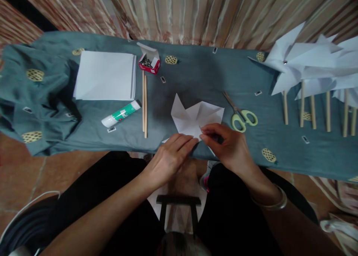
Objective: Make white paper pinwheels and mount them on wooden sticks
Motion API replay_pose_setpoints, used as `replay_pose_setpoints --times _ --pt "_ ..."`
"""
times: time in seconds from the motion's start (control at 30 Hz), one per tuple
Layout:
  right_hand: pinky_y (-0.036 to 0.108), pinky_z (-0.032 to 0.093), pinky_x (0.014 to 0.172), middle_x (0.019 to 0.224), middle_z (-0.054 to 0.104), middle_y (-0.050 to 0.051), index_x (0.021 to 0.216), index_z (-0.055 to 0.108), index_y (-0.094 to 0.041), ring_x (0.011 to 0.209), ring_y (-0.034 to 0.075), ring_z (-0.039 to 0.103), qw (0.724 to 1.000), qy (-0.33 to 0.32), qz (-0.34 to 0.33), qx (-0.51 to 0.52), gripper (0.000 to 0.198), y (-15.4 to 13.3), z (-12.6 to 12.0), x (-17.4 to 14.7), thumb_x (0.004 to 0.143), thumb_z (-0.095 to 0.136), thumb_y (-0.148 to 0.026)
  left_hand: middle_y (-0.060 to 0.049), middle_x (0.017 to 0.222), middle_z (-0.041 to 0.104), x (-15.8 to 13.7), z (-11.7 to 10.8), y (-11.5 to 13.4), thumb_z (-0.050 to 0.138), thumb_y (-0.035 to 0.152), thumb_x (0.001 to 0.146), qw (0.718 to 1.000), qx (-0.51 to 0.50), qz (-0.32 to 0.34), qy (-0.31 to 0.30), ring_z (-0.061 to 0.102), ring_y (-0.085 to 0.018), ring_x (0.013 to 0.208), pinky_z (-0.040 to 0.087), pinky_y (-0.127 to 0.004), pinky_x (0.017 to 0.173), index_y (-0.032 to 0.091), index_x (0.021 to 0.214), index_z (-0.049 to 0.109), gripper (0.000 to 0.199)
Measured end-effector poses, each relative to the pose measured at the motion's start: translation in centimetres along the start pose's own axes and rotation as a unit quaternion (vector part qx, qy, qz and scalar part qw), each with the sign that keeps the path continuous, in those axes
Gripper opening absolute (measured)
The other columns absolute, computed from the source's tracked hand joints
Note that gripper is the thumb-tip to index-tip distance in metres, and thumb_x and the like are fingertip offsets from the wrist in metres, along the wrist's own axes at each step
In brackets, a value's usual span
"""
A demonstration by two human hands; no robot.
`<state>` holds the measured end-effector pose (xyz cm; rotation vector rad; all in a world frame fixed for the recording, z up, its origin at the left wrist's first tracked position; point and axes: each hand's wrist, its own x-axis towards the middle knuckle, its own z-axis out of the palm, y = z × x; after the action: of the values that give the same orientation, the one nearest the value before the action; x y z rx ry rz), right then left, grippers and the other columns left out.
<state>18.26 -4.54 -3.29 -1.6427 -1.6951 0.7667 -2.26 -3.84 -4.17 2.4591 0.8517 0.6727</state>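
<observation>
A white paper pinwheel [195, 117], cut and creased with pointed flaps, lies near the table's front edge. My left hand [171, 154] is closed over its lower left edge, fingers together and pressed on the paper. At its lower right my right hand [228, 142] pinches a bit of the paper between thumb and index finger. What sits exactly between those fingertips is too small to make out. Just right of the paper lie scissors [241, 118] with light green handles, blades slightly apart.
Left of my hands are two wooden sticks [144, 106], a glue stick [121, 114], a stack of white paper [104, 75] and an opened red box [149, 62] of small metal pieces. Several finished pinwheels [316, 67] on sticks lie at the right. Green cloth [192, 73] covers the table.
</observation>
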Motion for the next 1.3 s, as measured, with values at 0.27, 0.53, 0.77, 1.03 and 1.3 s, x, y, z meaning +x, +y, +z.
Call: replay_pose_setpoints --times 0.27,0.53,0.77,1.03,1.3 --pt "0.041 0.055 0.081 0.091 0.077 0.004 0.094 0.073 -0.025 0.085 0.024 0.068 0.982 0.012 -0.144 -0.124 0.016 -0.1 0.4 0.3 0.092 0.058 -0.022 -0.013 0.11 0.068 0.3 0.1 0.2 0.05 0.01 0.095 0.999 -0.009 -0.019 0.024 0.062 -0.021 0.099 0.06 -0.038 0.081 0.013 0.125 0.054 0.031" --pt "0.042 0.053 0.086 0.101 0.075 0.005 0.099 0.073 -0.025 0.094 0.025 0.062 0.971 0.021 -0.177 -0.158 0.023 -0.2 1.0 0.3 0.096 0.052 -0.018 -0.011 0.105 0.068 0.4 0.1 0.3 0.05 0.01 0.096 0.999 0.015 -0.028 0.023 0.062 -0.021 0.096 0.06 -0.036 0.078 0.012 0.121 0.057 0.026" --pt "0.042 0.054 0.084 0.106 0.073 0.006 0.099 0.07 -0.023 0.094 0.025 0.06 0.955 0.033 -0.215 -0.2 0.021 -0.1 1.1 0.3 0.096 0.05 -0.016 -0.011 0.105 0.067 0.4 0.3 0.3 0.049 0.01 0.096 0.999 0.008 -0.029 0.026 0.061 -0.02 0.097 0.059 -0.036 0.078 0.014 0.122 0.056 0.027" --pt "0.046 0.053 0.089 0.113 0.069 0.005 0.098 0.069 -0.031 0.099 0.027 0.059 0.966 0.008 -0.18 -0.187 0.023 -0.2 1.0 0.3 0.095 0.05 -0.018 -0.011 0.104 0.065 0.4 0.3 0.4 0.05 0.01 0.095 0.999 0.018 -0.025 0.022 0.06 -0.02 0.096 0.057 -0.032 0.079 0.01 0.121 0.055 0.027" --pt "0.049 0.051 0.093 0.122 0.064 0.005 0.102 0.068 -0.033 0.105 0.029 0.058 0.967 0.007 -0.165 -0.195 0.022 -0.1 1.4 0.2 0.095 0.051 -0.02 -0.011 0.105 0.065 0.4 0.5 0.2 0.048 0.011 0.096 0.999 0.016 -0.032 0.016 0.059 -0.02 0.096 0.057 -0.034 0.078 0.013 0.122 0.055 0.027"
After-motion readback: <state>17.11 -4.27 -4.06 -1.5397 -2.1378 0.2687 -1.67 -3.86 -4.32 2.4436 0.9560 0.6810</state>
